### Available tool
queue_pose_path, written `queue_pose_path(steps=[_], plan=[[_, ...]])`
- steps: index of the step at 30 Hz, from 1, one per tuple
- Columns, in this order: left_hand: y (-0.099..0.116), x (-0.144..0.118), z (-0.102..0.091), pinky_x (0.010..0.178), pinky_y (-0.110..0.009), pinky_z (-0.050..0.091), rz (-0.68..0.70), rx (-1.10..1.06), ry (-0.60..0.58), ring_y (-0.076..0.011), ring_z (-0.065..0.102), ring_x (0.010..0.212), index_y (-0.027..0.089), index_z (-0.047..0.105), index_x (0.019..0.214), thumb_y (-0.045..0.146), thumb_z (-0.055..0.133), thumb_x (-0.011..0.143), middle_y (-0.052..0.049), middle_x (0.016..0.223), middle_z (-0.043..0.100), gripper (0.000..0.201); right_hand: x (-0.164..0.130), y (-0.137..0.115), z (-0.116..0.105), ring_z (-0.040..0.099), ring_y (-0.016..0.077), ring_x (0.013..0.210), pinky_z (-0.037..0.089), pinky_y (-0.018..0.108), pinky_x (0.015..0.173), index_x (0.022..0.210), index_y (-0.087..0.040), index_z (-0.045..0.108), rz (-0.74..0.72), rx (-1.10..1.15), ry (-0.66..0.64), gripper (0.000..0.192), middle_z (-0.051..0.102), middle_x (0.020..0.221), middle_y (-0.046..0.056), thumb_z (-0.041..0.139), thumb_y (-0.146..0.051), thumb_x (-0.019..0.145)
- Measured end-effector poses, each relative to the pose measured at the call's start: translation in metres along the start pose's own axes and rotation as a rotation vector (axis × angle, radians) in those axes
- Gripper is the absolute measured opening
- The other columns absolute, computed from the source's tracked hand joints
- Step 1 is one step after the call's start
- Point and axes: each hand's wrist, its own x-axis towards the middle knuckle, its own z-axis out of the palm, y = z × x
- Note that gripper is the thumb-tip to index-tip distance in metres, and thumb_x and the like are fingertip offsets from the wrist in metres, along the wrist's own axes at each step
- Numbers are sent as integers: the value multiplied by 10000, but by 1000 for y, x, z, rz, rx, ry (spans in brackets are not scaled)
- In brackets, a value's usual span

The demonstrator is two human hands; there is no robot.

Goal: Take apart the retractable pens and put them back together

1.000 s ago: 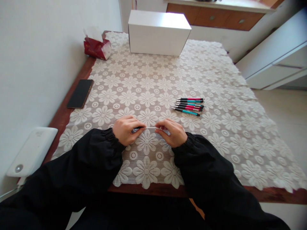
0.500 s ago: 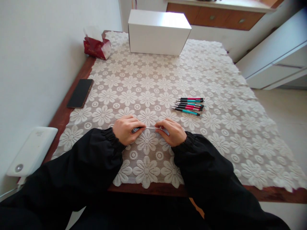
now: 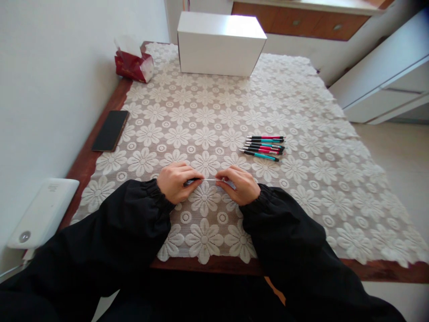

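Note:
Between my two hands runs a thin white rod (image 3: 209, 180), level and just above the tablecloth. My left hand (image 3: 177, 182) pinches one end of it between thumb and fingers, and a dark piece shows inside that grip. At the other end my right hand (image 3: 238, 184) is closed on the rod with thumb and forefinger; a small pale or clear bit shows under its fingers. What kind of thing the rod is cannot be made out. Several pens (image 3: 263, 149) with black grips and red or teal barrels lie side by side beyond my right hand.
A white box (image 3: 221, 53) stands at the table's far end. Along the left edge are a red tissue pack (image 3: 132, 67) and a dark phone-like slab (image 3: 110, 130). A white device with a cable (image 3: 45, 212) sits by the wall. Flowered lace cloth (image 3: 204, 241) covers the table.
The view has shifted very slightly. Both hands keep their pinch on the rod, and the bare stretch between the fingertips looks a touch shorter. The pens have not moved.

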Motion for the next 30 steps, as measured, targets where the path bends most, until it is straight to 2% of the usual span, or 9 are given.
queue_pose_path(steps=[13, 22, 30], plan=[[0, 0, -2, 793, -327, 560, -23, 12, 0, -179, 697, 819, 213, 779, 966, 301, 648, 947, -39, 915, 795, 159, -1, 0, -1, 629, 176, 752, 523, 297, 726, 1028, -227, 663, 44, -17, -13, 116, 691, 830, 30, 580, -305, 1003], [0, -1, -3, 806, -354, 536, -81, 126, 11, -207, 674, 891, 218, 777, 984, 284, 643, 943, -45, 975, 770, 155, -1, 5, 0, 631, 194, 807, 519, 310, 753, 1088, -215, 629, -2, -60, -60, 113, 703, 857, 32, 577, -229, 989], [-1, -1, -2, 826, -377, 536, -93, 148, -18, -229, 674, 928, 222, 766, 1021, 283, 670, 924, -52, 1004, 756, 149, 1, 3, -5, 628, 227, 843, 523, 359, 793, 1130, -226, 638, -3, -120, -66, 175, 712, 896, 48, 606, -291, 970]])
